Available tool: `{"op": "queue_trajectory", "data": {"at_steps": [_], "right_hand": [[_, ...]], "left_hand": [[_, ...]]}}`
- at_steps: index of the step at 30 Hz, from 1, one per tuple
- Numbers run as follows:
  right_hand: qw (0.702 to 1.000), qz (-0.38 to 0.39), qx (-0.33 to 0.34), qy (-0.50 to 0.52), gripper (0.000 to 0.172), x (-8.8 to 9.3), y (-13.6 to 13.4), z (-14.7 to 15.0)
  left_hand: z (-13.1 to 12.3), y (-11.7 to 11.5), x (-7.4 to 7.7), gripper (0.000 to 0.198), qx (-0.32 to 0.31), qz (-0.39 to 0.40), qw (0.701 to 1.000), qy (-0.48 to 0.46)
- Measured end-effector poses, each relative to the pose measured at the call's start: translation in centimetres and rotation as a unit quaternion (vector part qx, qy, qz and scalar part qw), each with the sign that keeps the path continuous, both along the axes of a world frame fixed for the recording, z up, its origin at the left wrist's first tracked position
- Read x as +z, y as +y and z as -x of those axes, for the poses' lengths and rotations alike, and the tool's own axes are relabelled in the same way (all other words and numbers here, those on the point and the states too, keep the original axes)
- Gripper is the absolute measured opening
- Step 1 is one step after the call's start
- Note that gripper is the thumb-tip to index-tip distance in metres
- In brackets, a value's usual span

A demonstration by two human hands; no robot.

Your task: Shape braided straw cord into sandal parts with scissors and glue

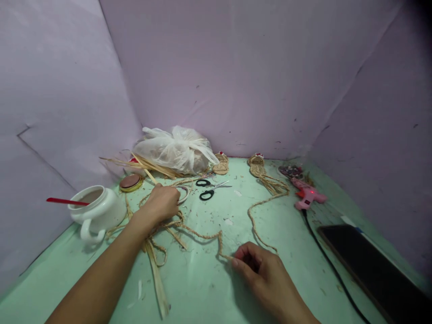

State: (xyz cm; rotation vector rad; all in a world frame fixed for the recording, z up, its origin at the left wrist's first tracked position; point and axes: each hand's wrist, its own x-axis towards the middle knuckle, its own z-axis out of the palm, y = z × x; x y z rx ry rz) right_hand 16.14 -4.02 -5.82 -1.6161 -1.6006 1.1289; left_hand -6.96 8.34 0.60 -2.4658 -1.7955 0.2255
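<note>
My left hand (162, 202) is closed, knuckles up, over a tangle of jute twine (202, 234) and a small ring (184, 192) on the green table (202, 288). My right hand (266, 270) is nearer me, its fingers pinched on the twine where it bends. The twine runs between both hands and on toward a woven jute piece (257, 163) at the back. Dry straw strips (157, 270) lie under my left forearm.
Black scissors (209, 189) lie behind the left hand. A white plastic bag (175, 149) sits at the back, a white pot (97, 211) with a red stick at the left, a pink glue gun (308, 195) and a dark phone (374, 270) at the right.
</note>
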Motion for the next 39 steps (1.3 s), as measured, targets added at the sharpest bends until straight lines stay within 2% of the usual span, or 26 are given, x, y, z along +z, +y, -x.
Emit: {"op": "queue_trajectory", "data": {"at_steps": [3,6,9,12,15,19,23,26,30,32,34,37,39], "right_hand": [[0.999,-0.031,-0.023,0.002,0.016,-0.1,-0.2,0.0],[0.999,-0.041,-0.028,-0.007,0.019,0.2,-0.4,0.0],[0.994,-0.092,-0.058,0.012,0.019,1.0,-0.5,-0.2],[0.981,-0.127,-0.115,0.096,0.023,1.6,-0.3,-0.5],[0.961,-0.108,-0.174,0.184,0.029,1.9,-0.1,-0.8],[0.940,-0.109,-0.207,0.249,0.037,2.3,-0.1,-0.6],[0.937,-0.105,-0.195,0.269,0.043,2.4,-0.3,-0.4],[0.940,-0.110,-0.170,0.276,0.041,2.4,-0.4,-0.3],[0.929,-0.074,-0.153,0.329,0.032,2.5,-0.3,-0.3],[0.904,-0.049,-0.174,0.386,0.030,2.5,0.0,-0.6],[0.867,-0.032,-0.203,0.455,0.032,2.4,0.4,-1.1],[0.816,0.001,-0.221,0.533,0.037,2.3,0.8,-1.9],[0.804,0.021,-0.226,0.549,0.038,2.3,1.0,-2.2]], "left_hand": [[-0.6,-0.9,1.7,0.019,-0.009,-0.057,0.998,-0.016],[-1.6,-2.1,2.7,0.023,-0.030,-0.067,0.982,-0.172],[-3.2,-3.3,2.5,0.021,-0.073,0.040,0.926,-0.368],[-5.1,-4.5,1.5,0.020,-0.111,0.146,0.877,-0.445],[-6.5,-5.4,0.6,0.019,-0.124,0.186,0.863,-0.454],[-7.3,-6.1,0.1,0.017,-0.119,0.183,0.868,-0.446],[-7.6,-6.5,-0.2,0.016,-0.132,0.176,0.875,-0.431],[-7.9,-7.0,-0.6,0.017,-0.152,0.158,0.878,-0.426],[-8.2,-7.3,-1.0,0.020,-0.223,0.140,0.867,-0.423],[-8.2,-7.2,-1.0,0.021,-0.270,0.152,0.858,-0.408],[-8.2,-6.9,-0.9,0.022,-0.300,0.162,0.856,-0.388],[-8.0,-6.6,-0.7,0.023,-0.313,0.154,0.856,-0.382],[-7.8,-6.4,-0.6,0.023,-0.311,0.145,0.853,-0.392]]}}
